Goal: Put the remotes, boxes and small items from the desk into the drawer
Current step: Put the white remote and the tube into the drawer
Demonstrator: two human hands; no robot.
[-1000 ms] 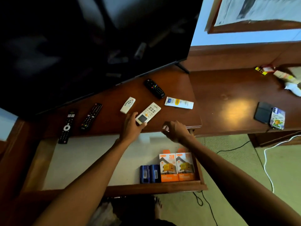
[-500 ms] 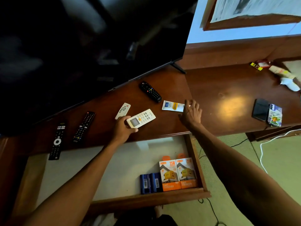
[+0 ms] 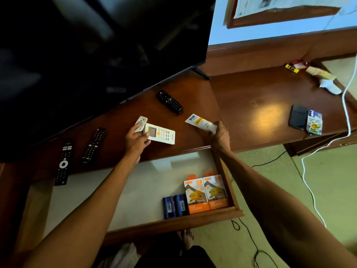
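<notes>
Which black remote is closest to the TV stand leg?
The short black remote with coloured buttons, lying alone just in front of the TV. The two other black remotes are longer and lie far off to the left.

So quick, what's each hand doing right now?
Left hand: closed on the white remote, fingers also touching the small white remote.
Right hand: closed on the white tube.

Reddish-brown wood surface [image 3: 251,93]; white remote [image 3: 161,134] with orange button; white tube [image 3: 201,122], yellow-blue label; orange-white boxes [image 3: 206,194]; blue boxes [image 3: 174,206]; black remotes [image 3: 169,101].
</notes>
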